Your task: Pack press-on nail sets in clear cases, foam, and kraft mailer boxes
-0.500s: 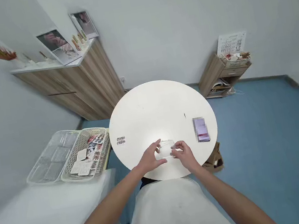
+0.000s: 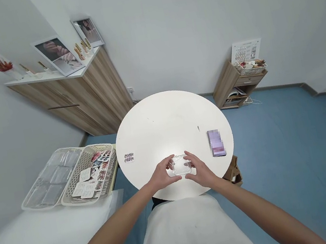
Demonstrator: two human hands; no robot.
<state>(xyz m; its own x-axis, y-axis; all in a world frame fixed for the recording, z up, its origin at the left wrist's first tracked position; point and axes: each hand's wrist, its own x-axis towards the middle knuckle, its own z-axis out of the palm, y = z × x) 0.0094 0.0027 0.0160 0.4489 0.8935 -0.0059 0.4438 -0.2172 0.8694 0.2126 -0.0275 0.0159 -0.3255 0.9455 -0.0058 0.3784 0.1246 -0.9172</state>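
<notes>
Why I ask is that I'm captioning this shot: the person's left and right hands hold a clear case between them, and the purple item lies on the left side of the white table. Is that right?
Not quite: the head view shows the purple item on the right side of the white table. The left hand and right hand do hold the clear case between them.

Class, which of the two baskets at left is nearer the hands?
The basket of cards, nearer the left hand; the other basket, holding clear plastic items, lies farther left.
</notes>
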